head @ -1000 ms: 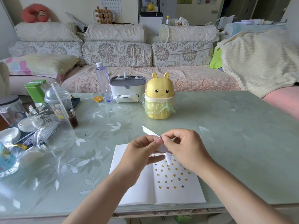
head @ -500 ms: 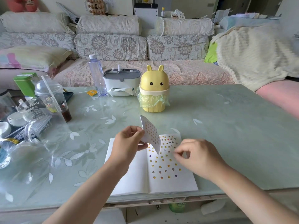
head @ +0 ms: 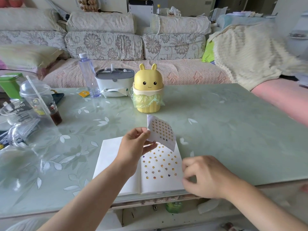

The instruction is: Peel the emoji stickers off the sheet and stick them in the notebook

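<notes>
Head view: a person's left hand (head: 135, 144) pinches the sticker sheet (head: 162, 132) by its left edge between thumb and fingers. It holds the sheet tilted in the air above the far part of the open notebook (head: 116, 164), which lies at the near edge of the desk (head: 233, 130). Rows of yellow emoji faces show on the sheet. The notebook's right page carries a scatter of emoji stickers (head: 160, 164), while the left page is blank. The right hand (head: 205, 175) hovers at the right edge of that page with fingers curled toward the thumb. It is blurred, so whether a sticker sits between its fingertips cannot be told. A yellow rabbit-eared bin (head: 148, 90) stands beyond, toward the middle of the desk. The step in hand appears to be laying a sticker on the page. To do it well, the right hand would likely pick a bare patch clear of its neighbours, touch one edge of the sticker down first, and press it flat with a fingertip. The left hand should hold the sheet well off the page so nothing catches.
</notes>
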The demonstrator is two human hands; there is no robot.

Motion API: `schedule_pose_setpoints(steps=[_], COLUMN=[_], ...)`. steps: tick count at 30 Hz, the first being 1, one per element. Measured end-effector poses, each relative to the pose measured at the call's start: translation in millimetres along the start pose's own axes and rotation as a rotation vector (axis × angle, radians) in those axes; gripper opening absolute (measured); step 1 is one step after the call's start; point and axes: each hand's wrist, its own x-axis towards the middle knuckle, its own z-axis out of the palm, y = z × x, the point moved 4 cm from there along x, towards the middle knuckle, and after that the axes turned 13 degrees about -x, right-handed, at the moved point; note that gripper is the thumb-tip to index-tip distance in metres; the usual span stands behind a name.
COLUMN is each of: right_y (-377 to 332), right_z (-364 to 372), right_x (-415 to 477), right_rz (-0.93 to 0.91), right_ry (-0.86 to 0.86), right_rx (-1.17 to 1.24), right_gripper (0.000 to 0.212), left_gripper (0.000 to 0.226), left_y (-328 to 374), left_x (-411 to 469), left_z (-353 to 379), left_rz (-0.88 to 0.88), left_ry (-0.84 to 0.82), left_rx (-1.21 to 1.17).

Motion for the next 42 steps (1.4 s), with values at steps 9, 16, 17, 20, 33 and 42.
schedule_pose_setpoints(steps=[9, 16, 17, 20, 33, 42], right_y=[7.1, -5.5, -6.8, -13.0, -23.0, -16.4], right_z=[-39.7, -38.1, -39.1, -42.6, -42.2, -41.0], right_x=[33.6, 57.8, 59.8, 65.0, 80.9, 86.5], right_rz=[0.305, 0.35, 0.351, 0.333, 0.392, 0.379], right_ry=[0.48, 0.521, 0.529, 0.542, 0.473, 0.374], right_rx=[0.342, 0.259, 0.256, 0.254, 0.404, 0.484], right_gripper=[0.014, 0.013, 0.012, 0.01, 0.015, 0.016], left_gripper=[0.02, 0.021, 0.02, 0.02, 0.029, 0.018], left_y=[-16.1, -14.1, -12.2, -7.4, -5.0, 4.7], left_x=[-6.9, -10.6, -10.1, -8.7, -12.0, -8.3], left_z=[13.3, 18.8, 17.4, 12.4, 5.6, 2.1], left_rz=[-0.041, -0.152, -0.144, -0.104, 0.014, 0.121], left_ry=[-0.176, -0.291, -0.282, -0.268, -0.226, -0.166], left_rx=[-0.007, -0.16, -0.153, -0.118, -0.077, 0.107])
